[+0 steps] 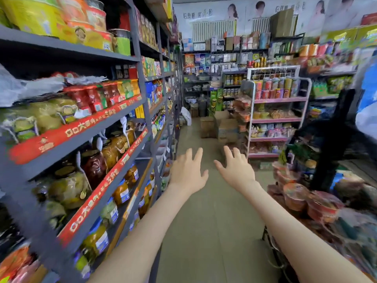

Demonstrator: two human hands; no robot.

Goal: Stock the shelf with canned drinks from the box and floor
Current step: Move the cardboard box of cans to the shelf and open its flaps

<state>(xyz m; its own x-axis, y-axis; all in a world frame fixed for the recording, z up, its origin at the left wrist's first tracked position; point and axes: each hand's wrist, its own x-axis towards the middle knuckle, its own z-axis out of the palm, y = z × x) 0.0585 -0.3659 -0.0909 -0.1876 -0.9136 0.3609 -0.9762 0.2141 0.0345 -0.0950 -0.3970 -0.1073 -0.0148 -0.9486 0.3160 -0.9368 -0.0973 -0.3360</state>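
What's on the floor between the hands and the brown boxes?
Just bare floor, as the head view shows. The left hand and right hand are open and empty; the boxes sit farther ahead.

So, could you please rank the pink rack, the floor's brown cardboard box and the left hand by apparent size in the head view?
1. Pink rack, largest
2. Left hand
3. Brown cardboard box, smallest
Nearness to the camera inflates the hand.

grey metal shelf (130, 58) — matt, cardboard boxes (207, 127)
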